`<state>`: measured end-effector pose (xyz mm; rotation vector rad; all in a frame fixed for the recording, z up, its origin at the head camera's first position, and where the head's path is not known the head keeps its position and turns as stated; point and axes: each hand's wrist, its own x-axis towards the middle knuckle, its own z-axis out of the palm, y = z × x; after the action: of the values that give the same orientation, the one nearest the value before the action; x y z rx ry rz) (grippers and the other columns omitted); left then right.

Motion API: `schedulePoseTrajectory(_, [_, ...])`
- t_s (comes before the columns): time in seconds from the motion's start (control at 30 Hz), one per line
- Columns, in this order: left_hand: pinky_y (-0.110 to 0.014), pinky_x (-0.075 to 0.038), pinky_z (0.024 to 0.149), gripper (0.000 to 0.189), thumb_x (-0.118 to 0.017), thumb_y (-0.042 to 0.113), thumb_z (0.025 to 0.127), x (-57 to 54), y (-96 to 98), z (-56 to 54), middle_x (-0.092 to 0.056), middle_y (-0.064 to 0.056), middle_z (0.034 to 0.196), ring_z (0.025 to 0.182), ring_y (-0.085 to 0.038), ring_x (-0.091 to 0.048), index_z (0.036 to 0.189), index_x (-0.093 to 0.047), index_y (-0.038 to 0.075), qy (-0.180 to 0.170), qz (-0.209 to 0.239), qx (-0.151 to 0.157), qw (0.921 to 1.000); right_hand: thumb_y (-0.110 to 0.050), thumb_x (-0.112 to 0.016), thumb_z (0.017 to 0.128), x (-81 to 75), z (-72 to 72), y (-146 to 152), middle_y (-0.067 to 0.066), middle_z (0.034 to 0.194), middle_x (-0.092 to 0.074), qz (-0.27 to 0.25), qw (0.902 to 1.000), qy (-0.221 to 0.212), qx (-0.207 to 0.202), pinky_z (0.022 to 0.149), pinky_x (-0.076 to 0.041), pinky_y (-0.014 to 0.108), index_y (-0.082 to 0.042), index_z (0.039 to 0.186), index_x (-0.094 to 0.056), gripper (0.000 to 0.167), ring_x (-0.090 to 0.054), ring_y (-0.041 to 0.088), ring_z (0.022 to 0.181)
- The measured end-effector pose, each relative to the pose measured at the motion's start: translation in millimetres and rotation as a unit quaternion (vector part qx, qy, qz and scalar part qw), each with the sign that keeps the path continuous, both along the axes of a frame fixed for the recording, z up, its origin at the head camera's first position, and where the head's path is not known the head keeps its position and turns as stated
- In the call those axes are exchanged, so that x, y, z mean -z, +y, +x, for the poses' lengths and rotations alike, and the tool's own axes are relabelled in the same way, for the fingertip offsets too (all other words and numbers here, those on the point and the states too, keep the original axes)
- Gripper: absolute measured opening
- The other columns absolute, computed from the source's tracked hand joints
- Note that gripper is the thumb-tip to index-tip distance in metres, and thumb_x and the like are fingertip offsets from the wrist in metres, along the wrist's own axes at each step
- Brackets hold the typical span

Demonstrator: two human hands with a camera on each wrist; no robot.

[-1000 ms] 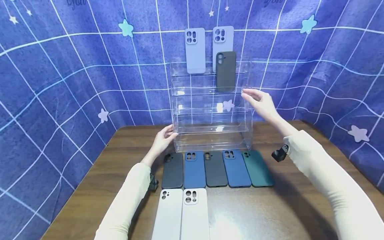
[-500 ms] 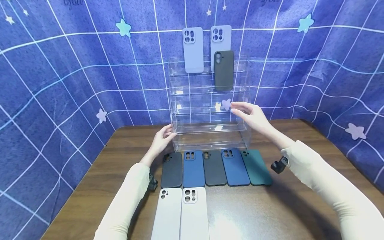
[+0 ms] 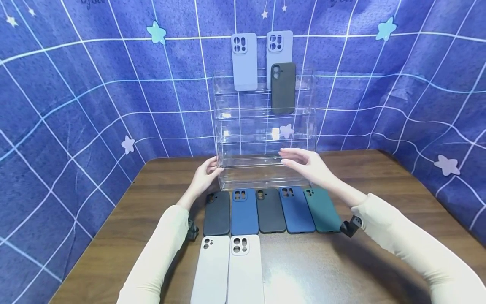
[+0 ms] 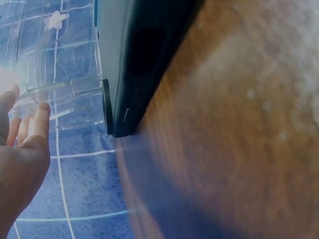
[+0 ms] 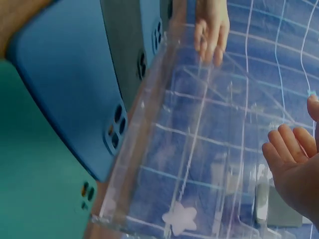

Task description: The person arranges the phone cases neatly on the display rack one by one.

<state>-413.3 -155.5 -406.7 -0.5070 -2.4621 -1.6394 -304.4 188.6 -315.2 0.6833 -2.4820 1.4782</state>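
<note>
A clear stepped display rack (image 3: 265,173) stands at the back of the table. My left hand (image 3: 203,179) holds its lower left side between thumb and fingers; the left wrist view shows the hand (image 4: 27,154) at the clear edge. My right hand (image 3: 307,166), holding nothing, hovers before the rack's lower right tiers with fingers slightly bent. Two lavender phone cases (image 3: 244,63) stand in the top tier, the right one partly hidden behind a dark grey-green phone case (image 3: 283,90) one tier lower.
In front of the rack lies a row of black, blue and green phone cases (image 3: 244,215). Two white phone cases (image 3: 246,270) lie nearer on the wooden table (image 3: 125,236). A blue star-patterned cloth (image 3: 95,97) hangs behind and at the sides.
My right hand has come down and left, from beside the dark case's tier to the lower tiers. The left hand stays at the rack's side, and the cases have not moved.
</note>
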Motion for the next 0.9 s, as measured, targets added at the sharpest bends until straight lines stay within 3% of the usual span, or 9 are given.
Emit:
schedulePoseTrajectory(0.33, [-0.045, -0.039, 0.106, 0.056, -0.064, 0.018, 0.089, 1.1, -0.8, 2.3, -0.055, -0.024, 0.128, 0.118, -0.036, -0.054, 0.139, -0.042, 0.005, 0.005, 0.002, 0.009, 0.9999, -0.019, -0.062, 0.091, 21.7, 9.4, -20.6, 0.013, 0.125, -0.061, 0.002, 0.9988, -0.007, -0.049, 0.087, -0.053, 0.025, -0.008, 0.128, -0.056, 0.039, -0.059, 0.027, 0.115])
schedulePoseTrajectory(0.53, [-0.045, -0.040, 0.105, 0.056, -0.064, 0.015, 0.089, 4.9, -0.4, 2.6, -0.055, -0.024, 0.127, 0.118, -0.036, -0.054, 0.139, -0.041, 0.003, 0.007, 0.000, 0.015, 0.9999, -0.025, -0.062, 0.091, 29.1, 18.6, -29.3, 0.007, 0.126, -0.062, 0.017, 0.9976, -0.029, -0.061, 0.079, -0.055, 0.025, -0.016, 0.129, -0.056, 0.039, -0.060, 0.022, 0.113])
schedulePoseTrajectory(0.73, [-0.045, -0.039, 0.106, 0.059, -0.064, 0.015, 0.089, 3.8, 0.2, 2.7, -0.053, -0.025, 0.129, 0.119, -0.036, -0.052, 0.141, -0.038, 0.004, 0.003, -0.002, 0.026, 0.9997, -0.024, -0.062, 0.091, 33.6, 24.8, -37.0, 0.004, 0.125, -0.062, 0.018, 0.9962, -0.035, -0.078, 0.090, -0.052, 0.037, -0.017, 0.129, -0.057, 0.039, -0.059, 0.025, 0.115])
schedulePoseTrajectory(0.9, [-0.047, -0.037, 0.106, 0.061, -0.063, 0.010, 0.089, 2.9, -1.1, 4.4, -0.049, -0.030, 0.131, 0.121, -0.040, -0.050, 0.142, -0.035, 0.002, -0.007, 0.002, 0.038, 0.9993, -0.023, -0.064, 0.090, 37.9, 28.7, -45.4, 0.003, 0.126, -0.062, 0.031, 0.9946, -0.046, -0.088, 0.097, -0.048, 0.039, -0.016, 0.128, -0.057, 0.039, -0.058, 0.024, 0.117])
